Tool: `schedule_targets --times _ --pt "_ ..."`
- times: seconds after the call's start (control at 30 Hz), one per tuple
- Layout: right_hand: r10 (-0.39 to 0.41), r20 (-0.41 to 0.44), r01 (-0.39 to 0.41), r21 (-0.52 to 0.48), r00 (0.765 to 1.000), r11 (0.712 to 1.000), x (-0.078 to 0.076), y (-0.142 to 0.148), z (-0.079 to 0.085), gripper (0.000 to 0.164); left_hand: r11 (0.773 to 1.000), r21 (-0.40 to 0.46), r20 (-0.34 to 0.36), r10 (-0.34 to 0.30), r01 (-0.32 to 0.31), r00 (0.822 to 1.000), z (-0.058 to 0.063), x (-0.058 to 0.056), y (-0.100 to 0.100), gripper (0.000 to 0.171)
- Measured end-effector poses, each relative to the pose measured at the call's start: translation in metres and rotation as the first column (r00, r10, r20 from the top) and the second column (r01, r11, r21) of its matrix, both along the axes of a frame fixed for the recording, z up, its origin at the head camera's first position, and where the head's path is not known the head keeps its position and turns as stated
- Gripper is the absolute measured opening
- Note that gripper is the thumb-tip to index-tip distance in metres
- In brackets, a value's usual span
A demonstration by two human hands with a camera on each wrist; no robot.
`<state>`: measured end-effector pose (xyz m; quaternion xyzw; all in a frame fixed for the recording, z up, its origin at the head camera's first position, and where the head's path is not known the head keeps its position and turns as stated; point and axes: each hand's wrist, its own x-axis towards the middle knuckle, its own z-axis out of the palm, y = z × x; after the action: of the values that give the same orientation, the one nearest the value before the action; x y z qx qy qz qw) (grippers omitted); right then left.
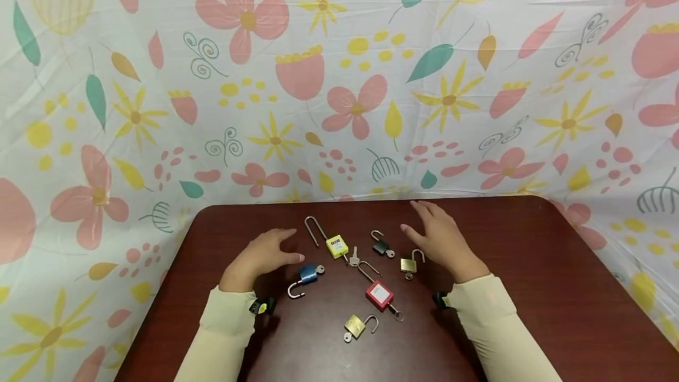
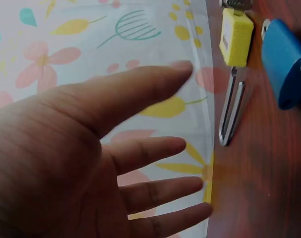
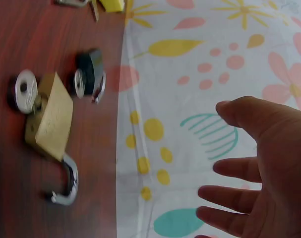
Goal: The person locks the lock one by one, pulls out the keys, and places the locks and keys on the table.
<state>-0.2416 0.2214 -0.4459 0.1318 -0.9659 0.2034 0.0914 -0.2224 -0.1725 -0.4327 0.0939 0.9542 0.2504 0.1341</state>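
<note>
- Blue padlock with a silver metal shackle: lies on the worktop toward its left edge, shackle undone, a round-headed key in its base.
- Left hand: just beyond the blue padlock and apart from it, gripping nothing, fingers extended and thumb spread.
- Square brass padlock with an undone shackle: right of the worktop's middle, its key end toward the near edge.
- Right hand: beside that brass padlock, holding nothing, fingers loosely extended toward the far edge.
- Small black padlock with a silver shackle: farther back, near the brass one, key fitted.
- Yellow block-shaped padlock with a long shackle: between the hands, shackle toward the far edge, silver key beside it.
- Red block-shaped padlock with a white label: nearer the person.
- Second brass padlock: nearest the person.
- Dark red-brown worktop: its far edge meets a white flower-printed cloth.
</note>
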Motion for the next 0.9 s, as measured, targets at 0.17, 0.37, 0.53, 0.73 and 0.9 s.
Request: schedule_targets --times 0.17,0.37,0.53,0.73,0.9 --pt "0.035 0.025 -0.035 -0.001 0.999 0.999 0.004 -0.011 -0.001 0.070 0.999 0.036 0.032 -0.036 0.035 0.999 -0.007 0.004 0.007 0.057" --pt "0.091 0.055 -0.090 -0.018 0.994 0.996 0.008 -0.026 0.001 0.071 0.998 0.019 0.017 -0.054 0.053 0.998 -0.014 0.006 0.018 0.039" --pt "0.133 0.087 -0.131 -0.032 0.987 0.991 0.012 -0.039 0.002 0.069 0.997 -0.023 0.025 -0.073 0.074 0.997 -0.018 0.008 0.027 0.034" --pt "0.182 0.137 -0.180 -0.027 0.974 0.983 0.017 -0.056 -0.001 0.070 0.996 -0.052 0.016 -0.070 0.071 0.997 -0.026 0.011 0.036 0.033" --pt "0.200 0.170 -0.194 -0.052 0.965 0.980 0.021 -0.064 -0.003 0.071 0.994 -0.083 -0.010 -0.065 0.064 0.998 -0.033 0.012 0.041 0.036"
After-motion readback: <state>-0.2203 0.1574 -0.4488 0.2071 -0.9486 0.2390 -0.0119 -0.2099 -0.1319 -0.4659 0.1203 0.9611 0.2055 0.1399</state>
